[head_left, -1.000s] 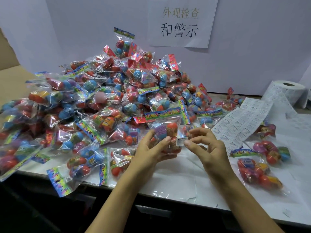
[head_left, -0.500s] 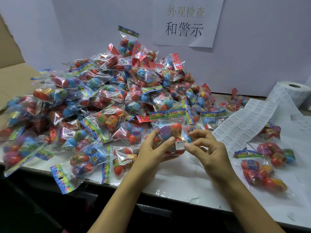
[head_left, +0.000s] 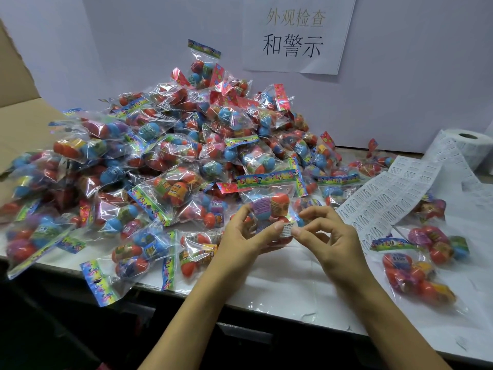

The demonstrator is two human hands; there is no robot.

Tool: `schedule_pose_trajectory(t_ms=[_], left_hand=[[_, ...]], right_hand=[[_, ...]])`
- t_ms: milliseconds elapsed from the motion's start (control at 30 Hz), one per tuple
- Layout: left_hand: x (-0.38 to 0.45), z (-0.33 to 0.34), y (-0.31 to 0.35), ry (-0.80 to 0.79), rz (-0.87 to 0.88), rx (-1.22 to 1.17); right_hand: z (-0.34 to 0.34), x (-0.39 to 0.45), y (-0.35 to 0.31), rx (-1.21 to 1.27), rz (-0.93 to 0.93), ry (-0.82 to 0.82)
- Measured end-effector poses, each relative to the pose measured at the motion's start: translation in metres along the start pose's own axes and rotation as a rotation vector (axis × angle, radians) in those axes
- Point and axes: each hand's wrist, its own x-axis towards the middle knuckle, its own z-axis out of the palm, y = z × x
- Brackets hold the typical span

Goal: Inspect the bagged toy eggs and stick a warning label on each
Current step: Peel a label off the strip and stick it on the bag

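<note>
Nearest, at the bench's (head_left: 288, 292) front edge near its middle: left hand (head_left: 240, 244) curled around a clear bag of toy eggs (head_left: 269, 206), thumb laid on the front, fingers hooked behind. Right hand (head_left: 328, 236) just beside it, thumb and forefinger pinched at the edge of a small white warning label (head_left: 287, 228) lying on the bag's lower front, black print and the word WARNING legible. Inside the bag, a purple-and-blue egg beside an orange-red one, under a multicoloured cartoon header card along the top. Toward the front right corner, two more bags (head_left: 418, 276) lying flat and apart from the rest, holding red, pink and yellow eggs. Beyond the hands on the right, a strip of printed labels (head_left: 386, 198) trailing across the bench to a white roll (head_left: 469, 145) at the back right edge. Filling the left and centre up to the back edge, a tall heap of bagged eggs (head_left: 165, 161), crinkled and glinting. Behind, on the white wall, a paper sign (head_left: 296, 33) with Chinese characters.
</note>
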Motion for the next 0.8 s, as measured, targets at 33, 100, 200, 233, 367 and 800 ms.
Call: schedule_pose_trajectory(t_ms=[33, 100, 200, 233, 367, 800], left_hand=[[-0.0002, -0.0002, -0.0004, -0.001, 0.01, 0.01], [-0.0005, -0.0007, -0.001, -0.002, 0.022, 0.023], [-0.0011, -0.0002, -0.0001, -0.003, 0.022, 0.029], [-0.0014, 0.0002, 0.0002, -0.003, 0.023, 0.029], [-0.003, 0.002, 0.0011, 0.005, 0.048, 0.043], [-0.0033, 0.0025, 0.0032, -0.007, 0.032, 0.01]], right_hand=[[-0.0001, 0.0, 0.0008, -0.004, -0.001, 0.001], [0.0002, 0.0001, 0.0022, -0.012, -0.001, 0.007], [0.0011, 0.0007, 0.003, -0.024, 0.001, 0.006], [0.0013, 0.0009, 0.0038, -0.032, -0.001, 0.005], [0.0012, 0.0011, 0.0066, -0.086, -0.006, 0.011], [0.0011, 0.0027, -0.0009, -0.061, 0.073, -0.02]])
